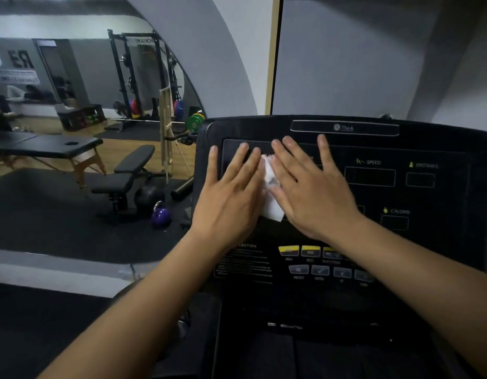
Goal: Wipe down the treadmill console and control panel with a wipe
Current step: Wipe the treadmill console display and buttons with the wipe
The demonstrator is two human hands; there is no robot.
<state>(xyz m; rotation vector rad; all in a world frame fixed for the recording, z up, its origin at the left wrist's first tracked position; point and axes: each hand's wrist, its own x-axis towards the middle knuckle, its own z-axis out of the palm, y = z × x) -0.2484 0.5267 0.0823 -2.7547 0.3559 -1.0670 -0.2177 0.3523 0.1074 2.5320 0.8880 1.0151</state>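
left hand (231,192): It's flat on the left end of the console (442,138), fingers (241,157) straight and fanned out, not curled round anything. Nothing pinches the cloth on this side, so if you slide left it could just get left behind.

caution label (245,262): This sits right below your left wrist. I can't tell if it's a sticker or printed on. If it's a sticker, hard rubbing with something damp might lift a corner, so go easy there.

wipe (272,192): White, bunched up in the gap between your two hands, lying on the dark display area with its side edges tucked under both. No idea how much is under each palm. Scrunched like that it only covers a narrow strip, so you'd probably leave missed bands. Push the hands different ways and it could roll up or tear.

right hand (310,192): Also flat, fingers (291,151) straight and spread, pressing rather than gripping. Your bare skin looks to be on the panel beside the cloth, so you may be leaving fresh prints on what you're cleaning.

buttons (310,251): There's a yellow row and a grey row under your right wrist. The displays look dark, so I'm guessing it's off. If it isn't, a firm swipe here could start the belt.

SPEED window (369,176): This one and the windows beyond it are well apart from the cloth and easy to skip. A soggy cloth could also let liquid creep in round their edges.
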